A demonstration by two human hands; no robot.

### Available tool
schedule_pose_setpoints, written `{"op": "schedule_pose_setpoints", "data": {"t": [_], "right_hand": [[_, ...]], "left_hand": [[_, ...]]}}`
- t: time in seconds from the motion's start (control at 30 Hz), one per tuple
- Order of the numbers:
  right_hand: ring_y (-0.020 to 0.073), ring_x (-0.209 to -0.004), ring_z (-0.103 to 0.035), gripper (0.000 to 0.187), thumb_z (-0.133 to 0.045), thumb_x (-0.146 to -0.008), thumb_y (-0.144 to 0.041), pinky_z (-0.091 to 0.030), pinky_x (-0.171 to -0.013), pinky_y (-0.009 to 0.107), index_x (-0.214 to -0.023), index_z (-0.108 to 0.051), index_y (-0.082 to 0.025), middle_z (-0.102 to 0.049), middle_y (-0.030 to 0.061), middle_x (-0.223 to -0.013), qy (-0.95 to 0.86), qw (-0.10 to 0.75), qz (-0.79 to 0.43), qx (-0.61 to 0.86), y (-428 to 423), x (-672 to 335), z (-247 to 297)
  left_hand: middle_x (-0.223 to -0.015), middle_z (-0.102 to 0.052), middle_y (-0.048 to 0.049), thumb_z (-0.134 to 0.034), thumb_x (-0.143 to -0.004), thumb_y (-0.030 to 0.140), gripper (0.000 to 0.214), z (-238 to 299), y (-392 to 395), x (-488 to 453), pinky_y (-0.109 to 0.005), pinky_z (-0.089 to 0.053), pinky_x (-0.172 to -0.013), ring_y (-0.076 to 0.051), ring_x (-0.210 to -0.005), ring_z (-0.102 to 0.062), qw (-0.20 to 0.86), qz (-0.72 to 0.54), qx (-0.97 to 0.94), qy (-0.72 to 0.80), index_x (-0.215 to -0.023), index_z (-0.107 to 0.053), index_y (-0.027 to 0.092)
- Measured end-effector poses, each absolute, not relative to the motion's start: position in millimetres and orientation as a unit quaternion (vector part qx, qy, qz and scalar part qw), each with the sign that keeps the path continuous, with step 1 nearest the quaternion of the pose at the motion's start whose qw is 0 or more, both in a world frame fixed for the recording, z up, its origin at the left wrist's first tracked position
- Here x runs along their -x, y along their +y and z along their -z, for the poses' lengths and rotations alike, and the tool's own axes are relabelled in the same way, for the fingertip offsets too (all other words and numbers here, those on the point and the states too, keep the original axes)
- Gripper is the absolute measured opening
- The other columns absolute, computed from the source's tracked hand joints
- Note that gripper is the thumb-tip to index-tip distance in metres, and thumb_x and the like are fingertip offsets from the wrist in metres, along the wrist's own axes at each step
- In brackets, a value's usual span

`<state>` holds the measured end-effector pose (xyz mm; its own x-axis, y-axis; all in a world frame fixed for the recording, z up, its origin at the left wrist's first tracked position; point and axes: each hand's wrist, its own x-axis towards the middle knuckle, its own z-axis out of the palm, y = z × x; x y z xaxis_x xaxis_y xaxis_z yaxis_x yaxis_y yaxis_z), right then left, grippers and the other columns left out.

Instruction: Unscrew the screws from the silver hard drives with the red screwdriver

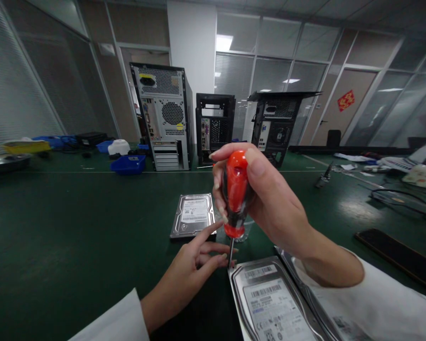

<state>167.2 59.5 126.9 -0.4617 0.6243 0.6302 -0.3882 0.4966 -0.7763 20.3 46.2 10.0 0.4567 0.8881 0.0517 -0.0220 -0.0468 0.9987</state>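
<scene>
My right hand (270, 189) is closed around the red and black handle of a screwdriver (237, 184). The screwdriver stands nearly upright, its tip at the near-left drive's upper left corner. My left hand (191, 265) is beside the shaft, index finger stretched towards the handle. Its thumb and other fingertips come together by the tip; whatever they pinch there is too small to make out. The silver hard drive (270, 303) with a white label lies under the tip, label up. Another hard drive (315, 289) lies against its right side, partly behind my right arm.
A third hard drive (193, 215) lies beyond my left hand. A clear container (246, 229) sits partly hidden behind the screwdriver. Computer towers (163, 113) stand at the back. A blue tray (128, 164) is back left; a black bar (397, 258) lies at right.
</scene>
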Motion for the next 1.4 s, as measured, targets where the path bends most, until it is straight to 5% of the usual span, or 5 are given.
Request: {"op": "schedule_pose_setpoints", "data": {"t": [0.27,1.4], "right_hand": [[0.0088,-0.059,-0.051,0.026,-0.040,-0.094,-0.044,-0.045,-0.051,0.021,-0.103,-0.053,-0.024,-0.050,-0.0012,-0.081,-0.690,0.523,-0.492,0.088,66,-169,-126],[0.0103,-0.057,-0.049,0.024,-0.041,-0.093,-0.045,-0.042,-0.049,0.023,-0.101,-0.054,-0.026,-0.049,-0.0007,-0.079,-0.683,0.547,-0.473,0.101,66,-166,-124]], "left_hand": [[-0.110,-0.065,-0.0103,-0.071,-0.073,0.018,0.073,-7,44,-19,-0.035,-0.052,-0.086,-0.022,-0.094,-0.066,0.588,-0.369,-0.625,0.356,-0.135,-0.034,0.020],[-0.113,-0.064,-0.0128,-0.067,-0.079,0.025,0.067,-12,50,-15,-0.037,-0.048,-0.090,-0.024,-0.098,-0.065,0.642,-0.359,-0.575,0.359,-0.136,-0.033,0.016]]}}
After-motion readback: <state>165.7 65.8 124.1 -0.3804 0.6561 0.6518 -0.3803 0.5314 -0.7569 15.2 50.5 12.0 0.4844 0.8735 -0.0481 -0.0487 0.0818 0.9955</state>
